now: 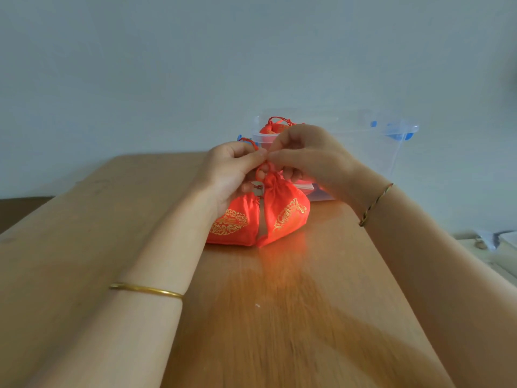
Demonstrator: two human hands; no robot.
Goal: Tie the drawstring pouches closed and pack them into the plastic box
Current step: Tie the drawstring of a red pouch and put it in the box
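Pouch [288,217] neck behind left hand [232,172], right hand [313,155]

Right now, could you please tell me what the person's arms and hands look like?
Both arms are bare, with no sleeves in view. The left hand and right hand are gloveless; no rings can be made out. A thin gold bangle circles the left forearm; a thin braided cord bracelet, dark with reddish strands, circles the right wrist.
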